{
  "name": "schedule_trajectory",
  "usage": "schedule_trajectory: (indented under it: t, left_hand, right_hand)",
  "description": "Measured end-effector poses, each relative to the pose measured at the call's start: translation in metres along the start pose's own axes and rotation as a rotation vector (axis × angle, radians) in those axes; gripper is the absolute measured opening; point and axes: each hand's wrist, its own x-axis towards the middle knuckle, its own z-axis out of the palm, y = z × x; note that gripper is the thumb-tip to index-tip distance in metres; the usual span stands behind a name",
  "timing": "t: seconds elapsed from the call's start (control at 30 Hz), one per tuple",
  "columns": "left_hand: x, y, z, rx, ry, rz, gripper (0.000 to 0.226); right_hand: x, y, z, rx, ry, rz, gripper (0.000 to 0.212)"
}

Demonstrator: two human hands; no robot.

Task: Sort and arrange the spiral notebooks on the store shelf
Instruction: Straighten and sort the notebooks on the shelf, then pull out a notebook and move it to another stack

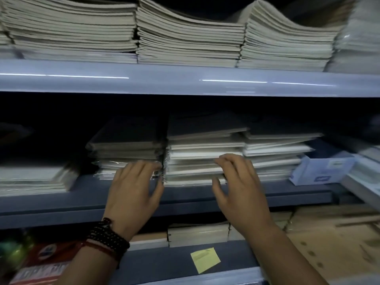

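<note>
mid shelf (61,202) | 4 notebook stacks (201,153), prob. plastic-wrapped | blue box (322,171) at rt end | upper shelf (164,79): paper stacks (185,38)

centre notebook stack (205,149) on middle shelf (82,194) | left stack (127,149) just beside | right stack (277,149) touching | box (322,169) farther right

You're standing in a stationery shop; tiered blue shelves (185,81) carry dense stacks of notebooks (191,44), many plastic-wrapped, beside a boxed product (322,169).
</note>
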Motion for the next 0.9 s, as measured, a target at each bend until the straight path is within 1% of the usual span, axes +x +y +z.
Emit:
schedule_trajectory:
  t: [0.1,0.23,0.4,0.47,0.53,0.6,0.67,0.73,0.83,0.87,0.9]
  left_hand:
    - [0.014,0.012,-0.008,0.018,0.060,0.042,0.027]
    - [0.034,0.023,-0.019,0.039,0.123,0.087,0.020]
    - [0.054,0.034,-0.025,0.057,0.200,0.118,0.022]
    - [0.063,0.037,-0.024,0.084,0.192,0.112,0.026]
    - [0.072,0.040,-0.021,0.134,0.141,0.104,0.027]
    - [0.080,0.043,-0.018,0.159,0.082,0.083,0.021]
    - [0.087,0.045,-0.016,0.141,0.061,0.070,0.014]
    - [0.090,0.042,-0.014,0.122,0.090,0.110,0.010]
    - [0.085,0.036,-0.013,0.061,0.167,0.190,0.018]
    - [0.080,0.033,-0.015,0.010,0.186,0.222,0.017]
    - [0.073,0.029,-0.016,-0.055,0.201,0.252,0.015]
  right_hand:
    - [0.011,0.007,-0.006,-0.018,0.043,-0.021,0.034]
    - [0.025,0.014,-0.015,-0.045,0.106,-0.046,0.031]
    - [0.041,0.023,-0.025,-0.065,0.190,-0.073,0.031]
    - [0.050,0.024,-0.026,-0.097,0.206,-0.060,0.033]
    - [0.058,0.026,-0.023,-0.142,0.244,-0.041,0.033]
    - [0.064,0.027,-0.018,-0.209,0.281,-0.034,0.028]
    - [0.069,0.029,-0.012,-0.256,0.296,-0.018,0.020]
    - [0.072,0.031,-0.006,-0.231,0.316,0.016,0.014]
    - [0.064,0.027,-0.006,-0.148,0.365,-0.003,0.015]
    - [0.057,0.022,-0.008,-0.075,0.381,-0.009,0.016]
    - [0.050,0.016,-0.012,0.065,0.402,0.021,0.018]
